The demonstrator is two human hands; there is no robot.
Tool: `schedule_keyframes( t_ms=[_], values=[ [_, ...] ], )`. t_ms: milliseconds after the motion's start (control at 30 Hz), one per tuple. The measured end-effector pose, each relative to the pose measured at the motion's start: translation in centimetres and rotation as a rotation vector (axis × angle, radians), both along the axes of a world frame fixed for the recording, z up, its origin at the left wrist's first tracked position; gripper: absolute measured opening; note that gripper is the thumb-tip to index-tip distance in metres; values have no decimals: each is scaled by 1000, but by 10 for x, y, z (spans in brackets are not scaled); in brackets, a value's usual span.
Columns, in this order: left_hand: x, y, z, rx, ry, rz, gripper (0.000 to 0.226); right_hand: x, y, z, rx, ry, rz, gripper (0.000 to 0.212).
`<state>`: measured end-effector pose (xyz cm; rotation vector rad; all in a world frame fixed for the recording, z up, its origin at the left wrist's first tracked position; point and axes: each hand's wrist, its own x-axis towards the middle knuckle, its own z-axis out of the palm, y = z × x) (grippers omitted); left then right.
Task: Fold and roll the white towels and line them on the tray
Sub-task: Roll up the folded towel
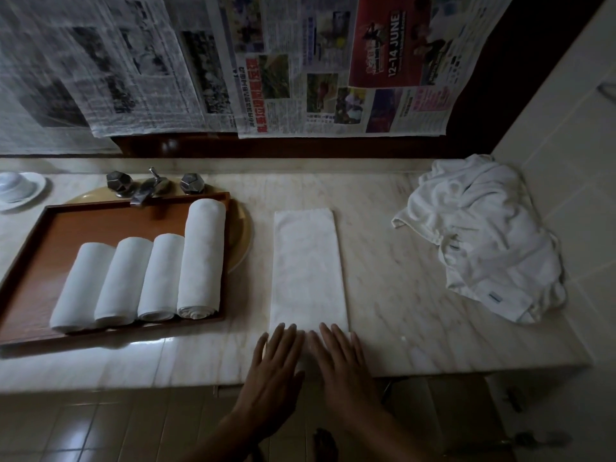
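Observation:
A white towel (308, 268), folded into a long narrow strip, lies flat on the marble counter and runs away from me. My left hand (275, 368) and my right hand (340, 365) lie side by side with straight fingers, pressing on its near end. To the left stands a brown wooden tray (36, 261) that holds several rolled white towels (160, 278) in a row. The rightmost roll (201, 258) is the longest. A heap of loose white towels (480, 235) sits at the counter's right end.
The tray rests partly over a yellowish sink basin (241, 235) with a metal tap and two knobs (153, 186) behind it. A white cup on a saucer (16, 190) stands at the far left. Newspapers (300, 61) cover the wall behind. A tiled wall borders the right.

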<state>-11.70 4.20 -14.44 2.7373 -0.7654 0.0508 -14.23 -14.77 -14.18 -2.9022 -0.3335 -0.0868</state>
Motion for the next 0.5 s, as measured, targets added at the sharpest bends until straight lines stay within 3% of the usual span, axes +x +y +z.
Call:
schedule_keyframes(
  t_ms=[367, 500],
  values=[
    [58, 9, -2, 100, 164, -118, 72, 57, -23, 5, -23, 195, 134, 80],
    [70, 9, 7, 127, 164, -131, 73, 69, -32, 19, 4, 244, 167, 73]
  ],
)
